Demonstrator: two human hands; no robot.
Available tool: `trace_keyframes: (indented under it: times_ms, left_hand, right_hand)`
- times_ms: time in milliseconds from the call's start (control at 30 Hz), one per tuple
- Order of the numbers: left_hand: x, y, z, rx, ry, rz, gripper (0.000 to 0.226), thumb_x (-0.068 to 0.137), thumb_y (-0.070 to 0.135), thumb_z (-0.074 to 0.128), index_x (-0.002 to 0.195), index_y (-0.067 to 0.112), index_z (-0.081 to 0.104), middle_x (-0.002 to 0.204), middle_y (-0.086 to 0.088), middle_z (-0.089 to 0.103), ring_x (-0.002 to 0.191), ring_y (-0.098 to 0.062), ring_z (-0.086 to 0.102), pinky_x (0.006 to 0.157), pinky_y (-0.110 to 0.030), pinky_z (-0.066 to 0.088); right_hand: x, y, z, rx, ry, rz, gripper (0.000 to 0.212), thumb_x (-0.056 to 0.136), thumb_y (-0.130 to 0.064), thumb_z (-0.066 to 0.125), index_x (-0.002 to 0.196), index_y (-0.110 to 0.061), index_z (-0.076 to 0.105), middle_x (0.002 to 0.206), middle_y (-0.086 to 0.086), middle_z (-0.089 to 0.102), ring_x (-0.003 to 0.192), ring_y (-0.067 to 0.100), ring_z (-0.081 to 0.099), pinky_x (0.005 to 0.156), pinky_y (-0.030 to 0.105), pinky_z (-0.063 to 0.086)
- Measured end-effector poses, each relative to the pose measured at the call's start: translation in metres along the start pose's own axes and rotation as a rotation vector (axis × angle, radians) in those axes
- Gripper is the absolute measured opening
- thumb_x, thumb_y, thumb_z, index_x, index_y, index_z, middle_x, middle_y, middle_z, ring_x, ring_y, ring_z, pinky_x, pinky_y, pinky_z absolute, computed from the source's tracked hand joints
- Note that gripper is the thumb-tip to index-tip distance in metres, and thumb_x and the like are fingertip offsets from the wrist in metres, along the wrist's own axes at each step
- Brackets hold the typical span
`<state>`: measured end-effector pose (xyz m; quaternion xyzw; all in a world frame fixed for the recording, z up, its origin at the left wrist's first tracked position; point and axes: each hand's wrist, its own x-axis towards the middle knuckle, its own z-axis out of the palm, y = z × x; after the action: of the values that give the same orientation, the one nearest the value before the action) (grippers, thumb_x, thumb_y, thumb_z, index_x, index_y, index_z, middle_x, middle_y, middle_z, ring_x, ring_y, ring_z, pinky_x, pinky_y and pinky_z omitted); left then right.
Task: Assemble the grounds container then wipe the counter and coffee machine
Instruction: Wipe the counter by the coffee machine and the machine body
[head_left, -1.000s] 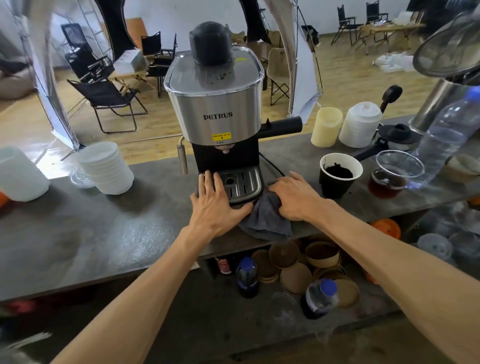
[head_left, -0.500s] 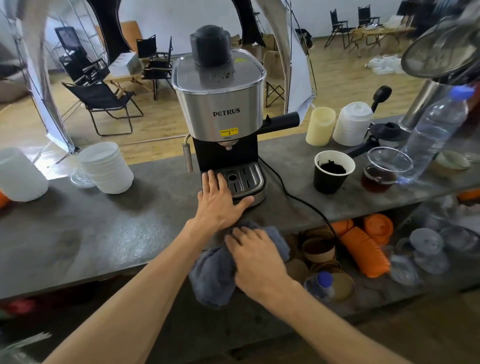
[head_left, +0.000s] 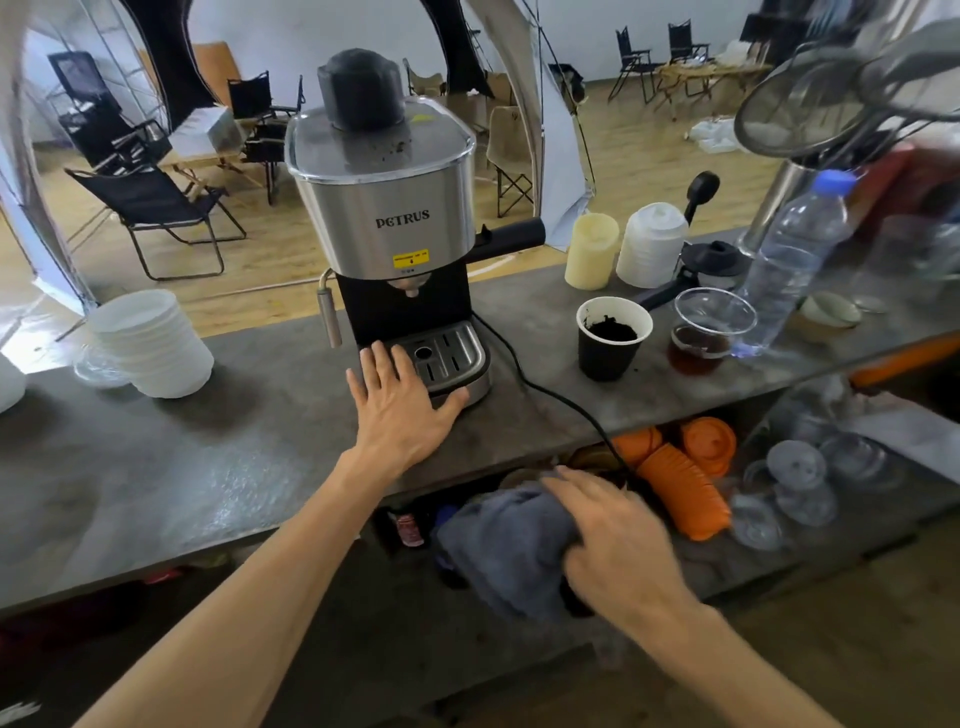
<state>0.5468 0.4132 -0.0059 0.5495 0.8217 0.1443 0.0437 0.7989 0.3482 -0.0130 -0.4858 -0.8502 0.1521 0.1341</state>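
A silver and black coffee machine stands on the grey counter, its drip tray at the front. My left hand lies flat, fingers spread, on the counter against the tray's left front corner. My right hand is below the counter's front edge, gripping a bunched grey cloth that hangs in front of the lower shelf. A black paper cup with dark grounds inside sits right of the machine.
The machine's black cord runs over the counter's edge. A clear cup of dark liquid, a water bottle, lid stacks and white bowls sit on the counter. Orange lids and clear lids fill the lower shelf.
My right hand dragged the cloth from beside the drip tray, off the counter's front edge, and down to the right. My left hand stayed at the machine's base.
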Motion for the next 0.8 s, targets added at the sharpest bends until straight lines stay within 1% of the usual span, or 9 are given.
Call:
trace_keyframes:
  times_ms: [67, 133, 200, 267, 367, 433, 567, 667, 800]
  left_hand:
    - [-0.014, 0.022, 0.002, -0.105, 0.169, 0.091, 0.095, 0.090, 0.061, 0.049, 0.155, 0.004, 0.009, 0.163, -0.018, 0.005, 0.151, -0.031, -0.001, 0.122, -0.045, 0.003]
    - [-0.020, 0.057, 0.005, -0.299, 0.216, 0.222, 0.086, 0.090, 0.051, 0.059, 0.153, 0.009, 0.019, 0.160, -0.012, 0.021, 0.148, -0.025, 0.018, 0.120, -0.038, 0.016]
    - [-0.015, 0.095, 0.012, -0.477, 0.071, 0.290, 0.087, 0.087, 0.049, 0.066, 0.152, 0.013, 0.023, 0.156, -0.007, 0.030, 0.143, -0.020, 0.031, 0.117, -0.036, 0.027]
    - [-0.001, 0.129, 0.020, -0.580, -0.114, 0.291, 0.096, 0.079, 0.051, 0.074, 0.151, 0.014, 0.024, 0.155, -0.005, 0.033, 0.141, -0.019, 0.035, 0.116, -0.037, 0.031]
    - [0.023, 0.161, 0.036, -0.725, -0.199, 0.230, 0.095, 0.063, 0.046, 0.088, 0.138, 0.019, 0.037, 0.141, -0.002, 0.048, 0.129, -0.016, 0.046, 0.101, -0.027, 0.037]
    - [0.034, 0.170, 0.047, -0.798, -0.201, 0.163, 0.092, 0.058, 0.042, 0.092, 0.131, 0.020, 0.042, 0.133, -0.001, 0.054, 0.122, -0.017, 0.052, 0.099, -0.029, 0.043]
    - [0.046, 0.164, 0.059, -0.821, -0.153, 0.117, 0.079, 0.061, 0.039, 0.090, 0.127, 0.020, 0.051, 0.126, -0.001, 0.063, 0.116, -0.018, 0.059, 0.099, -0.039, 0.049]
    - [0.055, 0.151, 0.049, -0.852, -0.081, 0.106, 0.078, 0.065, 0.034, 0.089, 0.131, 0.020, 0.051, 0.128, 0.002, 0.061, 0.116, -0.013, 0.057, 0.099, -0.031, 0.047]
    - [0.074, 0.129, 0.035, -0.811, -0.024, 0.095, 0.079, 0.066, 0.032, 0.089, 0.133, 0.019, 0.049, 0.129, 0.003, 0.060, 0.119, -0.014, 0.055, 0.092, -0.025, 0.043]
  right_hand:
    - [-0.016, 0.032, -0.026, -0.006, 0.075, 0.076, 0.074, 0.070, -0.011, 0.062, 0.141, -0.024, 0.049, 0.148, -0.005, 0.047, 0.138, 0.010, 0.039, 0.114, 0.033, 0.032]
    - [-0.021, 0.059, -0.052, -0.036, 0.134, 0.116, 0.078, 0.068, -0.003, 0.070, 0.141, -0.021, 0.050, 0.147, -0.003, 0.049, 0.138, 0.013, 0.041, 0.114, 0.037, 0.033]
    - [-0.014, 0.080, -0.073, -0.070, 0.177, 0.137, 0.082, 0.065, 0.000, 0.072, 0.142, -0.019, 0.050, 0.148, 0.001, 0.049, 0.139, 0.017, 0.041, 0.113, 0.041, 0.034]
    - [-0.002, 0.096, -0.086, -0.074, 0.202, 0.129, 0.085, 0.064, 0.003, 0.070, 0.143, -0.018, 0.049, 0.150, 0.002, 0.046, 0.141, 0.019, 0.038, 0.115, 0.042, 0.033]
    - [0.020, 0.114, -0.089, -0.049, 0.208, 0.089, 0.084, 0.066, 0.003, 0.065, 0.145, -0.019, 0.046, 0.152, 0.003, 0.044, 0.142, 0.018, 0.035, 0.117, 0.039, 0.028]
    - [0.036, 0.121, -0.083, -0.055, 0.182, 0.066, 0.083, 0.069, 0.000, 0.063, 0.147, -0.021, 0.042, 0.154, 0.002, 0.040, 0.144, 0.017, 0.031, 0.119, 0.039, 0.026]
    - [0.066, 0.123, -0.070, -0.046, 0.112, -0.017, 0.074, 0.080, -0.003, 0.062, 0.149, -0.021, 0.040, 0.158, 0.006, 0.033, 0.147, 0.021, 0.026, 0.122, 0.039, 0.020]
    - [0.088, 0.121, -0.063, -0.070, 0.084, -0.064, 0.069, 0.086, -0.009, 0.061, 0.149, -0.024, 0.038, 0.158, 0.008, 0.031, 0.148, 0.023, 0.023, 0.121, 0.042, 0.020]
    - [0.132, 0.118, -0.054, -0.073, 0.076, -0.013, 0.067, 0.086, -0.010, 0.057, 0.150, -0.021, 0.037, 0.157, 0.010, 0.033, 0.147, 0.025, 0.024, 0.121, 0.038, 0.021]
